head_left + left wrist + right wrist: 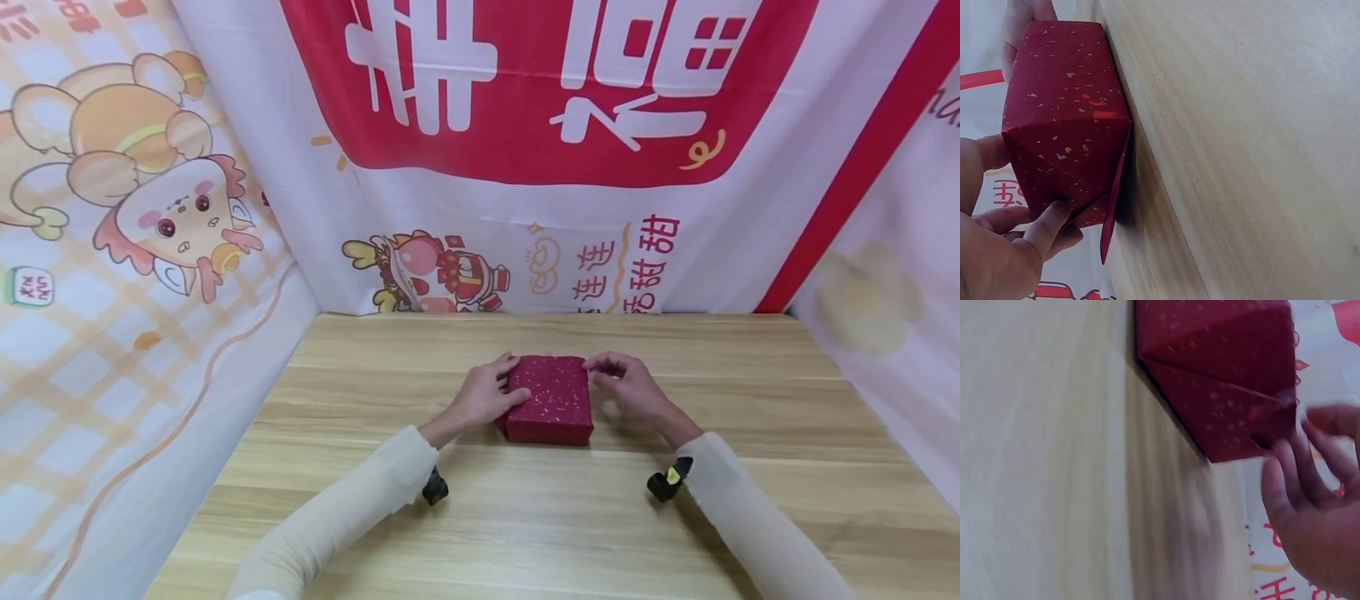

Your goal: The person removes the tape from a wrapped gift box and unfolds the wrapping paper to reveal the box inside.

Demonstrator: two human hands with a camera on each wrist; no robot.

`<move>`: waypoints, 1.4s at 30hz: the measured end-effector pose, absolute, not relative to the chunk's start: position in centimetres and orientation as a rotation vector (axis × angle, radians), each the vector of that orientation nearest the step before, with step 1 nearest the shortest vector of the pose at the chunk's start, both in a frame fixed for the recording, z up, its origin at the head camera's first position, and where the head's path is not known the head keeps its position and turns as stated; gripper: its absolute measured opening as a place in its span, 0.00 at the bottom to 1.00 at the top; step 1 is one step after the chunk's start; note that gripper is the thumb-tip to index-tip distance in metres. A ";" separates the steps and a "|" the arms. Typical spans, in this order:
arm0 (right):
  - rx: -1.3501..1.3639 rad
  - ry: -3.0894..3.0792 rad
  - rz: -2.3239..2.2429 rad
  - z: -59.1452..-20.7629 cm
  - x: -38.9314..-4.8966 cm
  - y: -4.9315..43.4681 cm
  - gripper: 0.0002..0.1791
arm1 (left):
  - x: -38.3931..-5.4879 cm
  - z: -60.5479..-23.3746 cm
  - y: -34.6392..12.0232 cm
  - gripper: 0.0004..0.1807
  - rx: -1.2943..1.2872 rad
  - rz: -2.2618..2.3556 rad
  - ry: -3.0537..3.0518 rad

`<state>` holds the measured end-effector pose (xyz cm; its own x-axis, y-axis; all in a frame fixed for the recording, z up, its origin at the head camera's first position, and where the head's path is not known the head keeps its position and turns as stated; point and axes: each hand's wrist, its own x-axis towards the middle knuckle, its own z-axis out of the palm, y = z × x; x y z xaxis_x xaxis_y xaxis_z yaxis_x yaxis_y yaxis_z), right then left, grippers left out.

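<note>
A box wrapped in dark red paper with pale flecks (551, 396) rests on the wooden table (525, 517). My left hand (483, 396) holds the box's left end, thumb on its top. In the left wrist view, a finger presses the folded end paper (1054, 159), and a loose paper flap (1113, 212) stands out along the table side. At the far right corner is my right hand (630, 383), fingers bent, tips at the box's edge. The right wrist view shows creased end paper (1229, 406) beside these blurred fingers; whether they pinch any paper is unclear.
Printed white cloth hangs behind the table (735, 225) and along its left (247, 367) and right (885, 333) sides. A small black wrist camera hangs under each forearm, one at the left (435, 486) and one at the right (667, 481).
</note>
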<state>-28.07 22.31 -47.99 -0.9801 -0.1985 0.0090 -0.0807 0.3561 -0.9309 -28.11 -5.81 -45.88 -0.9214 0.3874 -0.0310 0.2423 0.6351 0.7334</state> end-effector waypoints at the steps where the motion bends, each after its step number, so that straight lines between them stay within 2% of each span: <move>1: -0.313 2.513 -1.664 -47.9 -28.0 22.5 0.13 | -28.1 -45.9 -5.8 0.37 0.521 1.150 2.673; 6: -0.501 2.490 -1.549 -47.6 -28.0 23.3 0.13 | -28.2 -45.9 -5.8 0.37 0.519 1.144 2.678; 13: -0.588 2.526 -1.452 -47.1 -28.1 23.6 0.11 | -28.3 -46.2 -5.8 0.37 0.511 1.130 2.677; 21: -0.638 2.613 -1.248 -45.5 -28.1 23.2 0.09 | -28.2 -46.0 -5.7 0.37 0.500 1.145 2.667; 42: -0.716 2.624 -1.211 -45.3 -28.0 23.0 0.05 | -28.0 -46.1 -5.7 0.37 0.496 1.155 2.674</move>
<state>-27.95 22.96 -45.29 -0.8718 -0.4872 0.0502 -0.3544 0.5568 -0.7513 -28.04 -5.72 -46.10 -0.9268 0.3736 -0.0382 0.2282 0.6412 0.7327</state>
